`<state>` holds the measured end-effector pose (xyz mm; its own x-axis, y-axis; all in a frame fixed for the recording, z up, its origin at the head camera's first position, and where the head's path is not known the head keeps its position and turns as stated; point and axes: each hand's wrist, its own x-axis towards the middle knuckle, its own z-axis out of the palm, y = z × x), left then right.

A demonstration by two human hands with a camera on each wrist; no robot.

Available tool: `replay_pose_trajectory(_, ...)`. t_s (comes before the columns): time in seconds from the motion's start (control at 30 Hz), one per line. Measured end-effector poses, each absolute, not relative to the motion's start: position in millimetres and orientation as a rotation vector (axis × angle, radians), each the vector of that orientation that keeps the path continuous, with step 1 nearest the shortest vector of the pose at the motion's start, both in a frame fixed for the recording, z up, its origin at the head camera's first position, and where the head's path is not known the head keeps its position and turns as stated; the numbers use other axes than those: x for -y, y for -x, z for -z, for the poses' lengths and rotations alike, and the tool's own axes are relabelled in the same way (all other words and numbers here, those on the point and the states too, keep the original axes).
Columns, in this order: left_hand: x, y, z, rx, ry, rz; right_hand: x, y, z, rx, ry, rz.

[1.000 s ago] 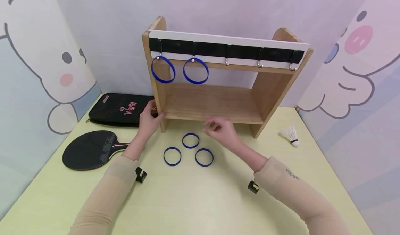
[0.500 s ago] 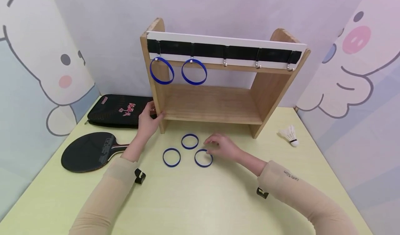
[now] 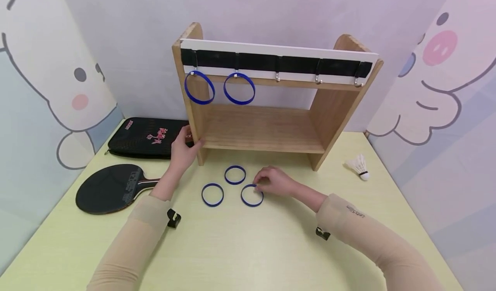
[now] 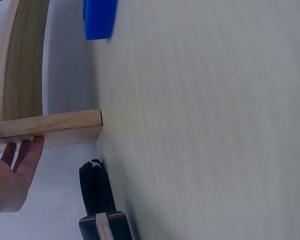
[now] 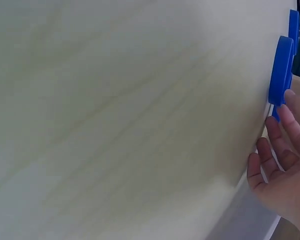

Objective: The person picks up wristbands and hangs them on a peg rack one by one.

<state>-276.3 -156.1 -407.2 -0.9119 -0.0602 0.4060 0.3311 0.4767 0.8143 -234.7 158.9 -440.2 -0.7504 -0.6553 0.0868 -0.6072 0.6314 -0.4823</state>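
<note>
My left hand (image 3: 184, 151) grips the lower left side panel of a wooden shelf (image 3: 263, 127), thumb at the front edge; in the left wrist view its fingers (image 4: 32, 155) lie along that panel. Several hooks hang on the white and black strip (image 3: 277, 63) across the shelf's top. The leftmost hook bears one blue ring (image 3: 199, 103), and a second hanging ring (image 3: 240, 102) is on the hook beside it. Three more lie on the table. My right hand (image 3: 276, 181) pinches the edge of the right-hand one, a blue ring (image 5: 281, 72), between thumb and index finger, its other fingers loosely curled.
The other table rings are a left ring (image 3: 212, 205) and a back ring (image 3: 235, 183). At left lie a table tennis bat (image 3: 110, 190) and a black zip case (image 3: 143, 138). A shuttlecock (image 3: 359, 168) lies to the right of the shelf.
My right hand has come down from in front of the shelf to the right-hand table ring, and its thumb and index finger have closed at the ring's edge. My left hand stays on the panel.
</note>
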Motion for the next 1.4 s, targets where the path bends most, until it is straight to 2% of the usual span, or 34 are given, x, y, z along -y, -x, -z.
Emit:
replay_pose_trajectory(0.73, 157, 276, 410, 2.355, 0.209, 1.427, -158, 229, 437, -2.700, 0.965, 0.880)
replay_pose_trajectory(1.4, 157, 277, 410, 2.347, 0.224, 1.439, -161, 211, 399, -2.659, 0.878, 1.054)
